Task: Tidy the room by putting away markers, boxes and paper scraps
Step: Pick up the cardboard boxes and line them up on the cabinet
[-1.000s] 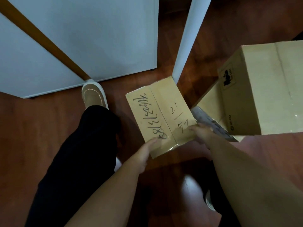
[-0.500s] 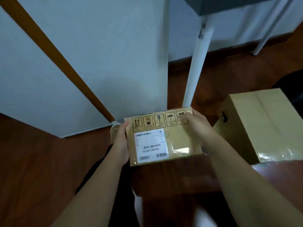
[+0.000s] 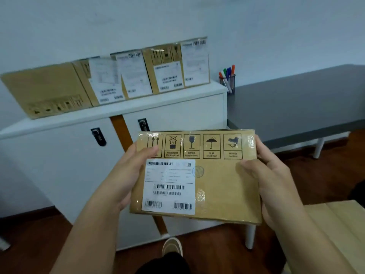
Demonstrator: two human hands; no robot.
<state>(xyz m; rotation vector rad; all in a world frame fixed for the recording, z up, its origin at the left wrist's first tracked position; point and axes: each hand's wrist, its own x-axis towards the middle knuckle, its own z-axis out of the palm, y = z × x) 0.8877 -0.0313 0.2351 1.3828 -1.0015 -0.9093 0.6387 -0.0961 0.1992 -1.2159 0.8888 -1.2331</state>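
box (image 3: 221,180): cardboard, glossy tape, paper label | table (image 3: 308,99): matt grey | floor (image 3: 325,171): glossy wood

Small cardboard box (image 3: 197,175), earlier held low over the floor, now raised in front of the white cabinet (image 3: 69,165); left hand (image 3: 126,175) and right hand (image 3: 276,180) grip its side edges, label facing up.

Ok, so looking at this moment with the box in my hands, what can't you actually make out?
Head view only:
- Held box: contents hidden by sealed cardboard; small print on its shipping label too small.
- Labels on the row of boxes on the white cabinet: blurred.
- Markers in the cup: exact count unclear.
- Large box: cut off by the right edge.
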